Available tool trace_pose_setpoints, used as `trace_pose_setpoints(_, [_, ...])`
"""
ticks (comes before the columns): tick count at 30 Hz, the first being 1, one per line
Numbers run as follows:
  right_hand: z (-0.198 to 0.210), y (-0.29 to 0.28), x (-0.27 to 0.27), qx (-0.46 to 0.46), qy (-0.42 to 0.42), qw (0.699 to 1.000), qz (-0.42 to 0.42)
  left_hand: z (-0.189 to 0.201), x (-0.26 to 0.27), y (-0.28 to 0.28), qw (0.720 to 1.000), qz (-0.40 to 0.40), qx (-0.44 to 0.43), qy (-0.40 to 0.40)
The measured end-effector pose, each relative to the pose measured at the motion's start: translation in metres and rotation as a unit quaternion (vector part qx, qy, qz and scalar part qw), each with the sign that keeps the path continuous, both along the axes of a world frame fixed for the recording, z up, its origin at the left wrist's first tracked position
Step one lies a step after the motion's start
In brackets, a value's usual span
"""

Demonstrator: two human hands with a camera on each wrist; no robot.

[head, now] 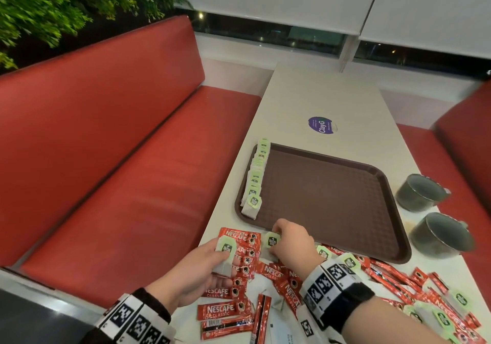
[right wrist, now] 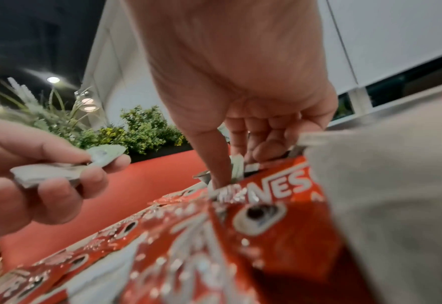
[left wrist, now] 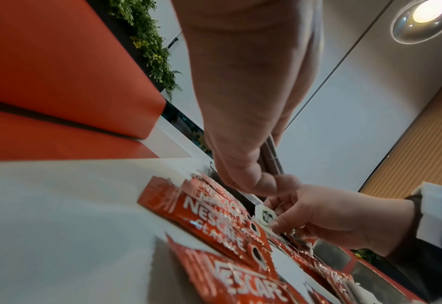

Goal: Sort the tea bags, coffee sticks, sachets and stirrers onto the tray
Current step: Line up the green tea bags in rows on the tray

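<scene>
The left hand (head: 202, 266) grips a grey paper tea bag with green tag (head: 224, 257) as a gathered stock, while the right hand (head: 291, 240) pinches another green-tagged tea bag (head: 271, 240) from the near desk (head: 318, 99) pile, probably bound for the row along the brown plastic tray (head: 332, 197)'s left edge.

A tray (head: 332, 197) lies on the table (head: 318, 96), with tea bags (head: 255, 176) rowed along its left edge; two cups (head: 430, 210) stand to its right, coffee sticks (head: 233, 285) scattered at the near end
</scene>
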State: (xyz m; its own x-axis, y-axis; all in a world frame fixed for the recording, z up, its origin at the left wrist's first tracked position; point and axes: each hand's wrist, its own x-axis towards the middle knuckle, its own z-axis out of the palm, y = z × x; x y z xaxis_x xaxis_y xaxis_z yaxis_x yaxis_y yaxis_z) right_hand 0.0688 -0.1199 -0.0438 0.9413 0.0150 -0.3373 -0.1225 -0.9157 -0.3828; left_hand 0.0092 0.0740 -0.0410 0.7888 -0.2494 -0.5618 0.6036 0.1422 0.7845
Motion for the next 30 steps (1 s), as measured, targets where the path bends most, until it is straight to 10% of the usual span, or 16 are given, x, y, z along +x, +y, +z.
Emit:
trace_pose_setpoints(24, [0.033, -0.075, -0.053, 0.298, 0.004, 0.954, -0.004, 0.009, 0.01, -0.103, 0.989, -0.133, -0.066, 0.013])
trace_pose_setpoints(30, [0.025, -0.157, -0.053, 0.07, -0.069, 0.988, -0.116, 0.007, 0.007, -0.109, 0.994, -0.054, -0.085, 0.044])
